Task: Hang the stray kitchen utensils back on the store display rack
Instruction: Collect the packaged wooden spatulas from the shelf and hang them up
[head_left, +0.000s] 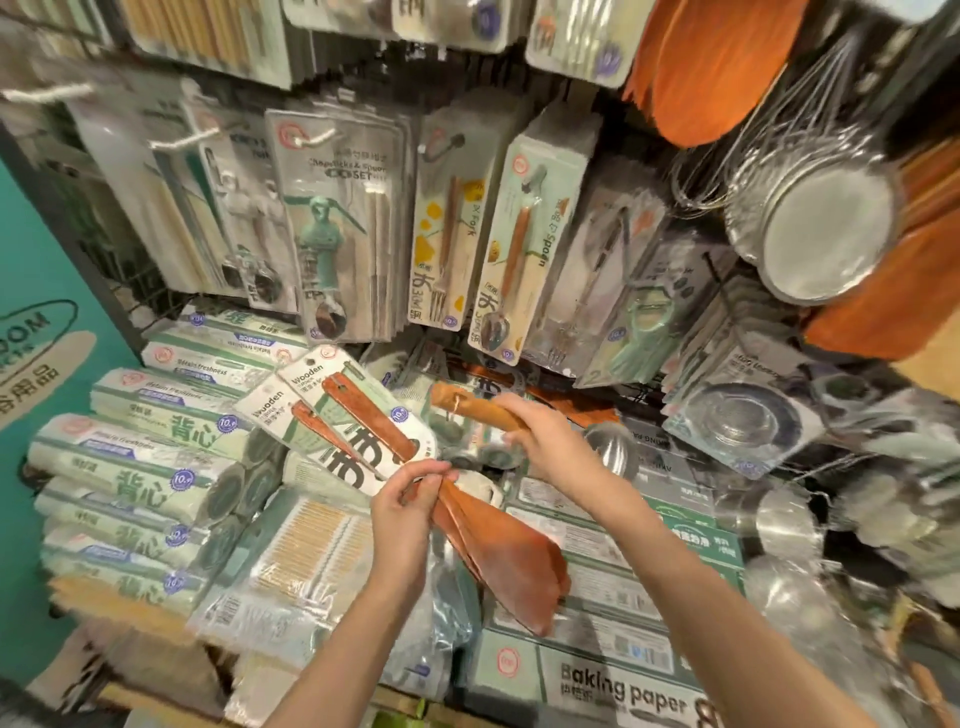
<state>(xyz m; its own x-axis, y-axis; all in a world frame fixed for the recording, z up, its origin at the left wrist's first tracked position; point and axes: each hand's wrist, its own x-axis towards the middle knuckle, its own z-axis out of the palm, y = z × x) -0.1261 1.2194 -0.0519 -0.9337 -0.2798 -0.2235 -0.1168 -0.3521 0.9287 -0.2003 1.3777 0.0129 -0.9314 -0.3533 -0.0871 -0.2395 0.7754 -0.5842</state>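
Note:
My left hand (410, 512) grips a bundle of reddish wooden spatulas (511, 561) by their necks; their white "Wooden" label cards (332, 410) fan up and to the left, blades pointing down right. My right hand (545, 441) holds the lighter handle of another wooden utensil (470, 405), pointing up left. Both hands are low, in front of the display rack (104, 244), whose white hooks (182, 137) carry packaged cutlery.
Carded fork and spoon packs (447, 228) hang above the hands. Orange wooden spatulas (717, 62) and metal strainers (826, 228) hang at upper right. Rolls of bags (140, 457), cotton swabs (306, 551) and baking paper boxes (613, 680) are stacked on the shelf below.

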